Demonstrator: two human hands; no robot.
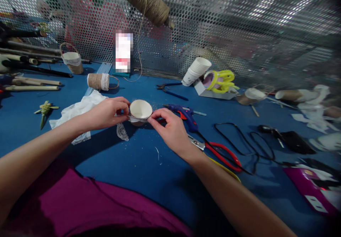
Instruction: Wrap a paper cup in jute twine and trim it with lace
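Note:
A small paper cup wrapped in brown twine stands upright on the blue table. A strip of white lace runs around its rim, and a loose end of the strip hangs down at the left. My left hand pinches the lace against the cup's left side. My right hand pinches the lace at the cup's right side. Both hands have their fingers closed.
A blue glue gun and red-handled scissors lie right of my right hand, with a black cord beyond. White cloth lies left. Finished twine cups, stacked paper cups, pliers and a hanging twine spool sit farther back.

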